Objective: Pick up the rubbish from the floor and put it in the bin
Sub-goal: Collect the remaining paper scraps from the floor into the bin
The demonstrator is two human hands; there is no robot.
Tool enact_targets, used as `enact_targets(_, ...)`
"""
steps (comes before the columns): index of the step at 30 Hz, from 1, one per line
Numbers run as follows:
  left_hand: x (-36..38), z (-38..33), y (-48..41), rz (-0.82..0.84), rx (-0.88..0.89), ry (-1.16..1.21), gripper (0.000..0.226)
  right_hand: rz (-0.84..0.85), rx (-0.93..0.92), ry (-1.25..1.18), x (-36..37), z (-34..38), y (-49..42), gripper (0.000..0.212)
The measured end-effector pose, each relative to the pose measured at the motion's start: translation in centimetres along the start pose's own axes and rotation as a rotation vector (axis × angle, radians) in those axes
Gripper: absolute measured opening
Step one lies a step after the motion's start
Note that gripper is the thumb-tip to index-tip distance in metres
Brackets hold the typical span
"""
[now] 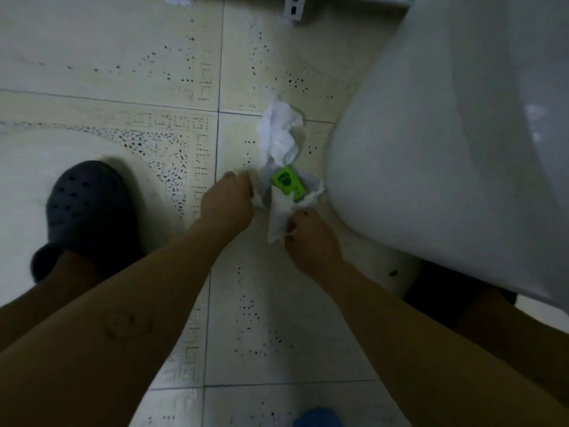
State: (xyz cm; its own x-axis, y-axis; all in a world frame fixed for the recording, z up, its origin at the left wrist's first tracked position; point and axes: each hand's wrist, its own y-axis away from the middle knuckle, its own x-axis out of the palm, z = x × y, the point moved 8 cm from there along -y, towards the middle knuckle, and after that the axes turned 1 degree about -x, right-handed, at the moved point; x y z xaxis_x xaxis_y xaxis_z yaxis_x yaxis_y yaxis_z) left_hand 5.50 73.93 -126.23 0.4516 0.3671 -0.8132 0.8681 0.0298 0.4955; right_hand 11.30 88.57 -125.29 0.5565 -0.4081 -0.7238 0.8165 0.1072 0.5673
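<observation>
Tiled floor (123,72), dim light, white toilet (431,149) at right. Crumpled white tissue (280,131) and green packet (286,182) lie on floor beside toilet base. Left hand (229,201) pinching tissue edge; right hand (308,238) pinching lower tissue end. Dark clog (87,208) at left.

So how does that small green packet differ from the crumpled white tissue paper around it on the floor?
The small green packet is bright green, flat and box-shaped with printing on it; the crumpled white tissue paper is plain white, soft and shapeless. The packet is far smaller than the tissue, which sprawls across the tiled floor. The left hand and right hand pinch the tissue, not the packet. Both lie beside the white toilet base.
</observation>
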Motion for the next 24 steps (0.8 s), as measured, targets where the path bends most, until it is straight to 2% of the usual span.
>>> enact_targets(3,-0.6,1.1,2.2,-0.005,-0.053,0.102,0.012,0.011,0.019,-0.097,-0.2,0.3,2.4,0.029)
enact_targets(5,-2.3,1.0,3.9,-0.029,-0.070,0.149,0.018,0.043,0.054,-0.159,-1.1,0.7,4.0,0.044)
enact_targets(7,-4.1,0.4,5.5,-0.030,-0.071,0.180,0.025,0.085,0.138,-0.215,-2.0,0.8,5.4,0.046)
enact_targets(12,-7.9,-1.6,10.3,-0.003,-0.049,0.227,0.029,0.068,0.126,-0.277,-5.8,1.3,9.9,0.017)
enact_targets(14,-9.7,-2.3,12.2,-0.004,-0.044,0.211,0.026,0.030,0.089,-0.308,-7.3,1.6,11.6,0.025)
enact_targets(17,-12.7,-3.8,15.0,-0.026,-0.019,0.209,0.021,-0.083,0.066,-0.313,-10.7,2.8,14.0,0.011)
enact_targets(21,-17.3,-6.1,18.5,-0.086,0.014,0.241,0.019,-0.127,-0.052,-0.284,-15.3,5.4,16.6,0.016)
enact_targets(24,-20.6,-8.4,20.9,-0.153,0.071,0.263,0.016,-0.190,-0.147,-0.284,-19.3,7.3,18.9,0.005)
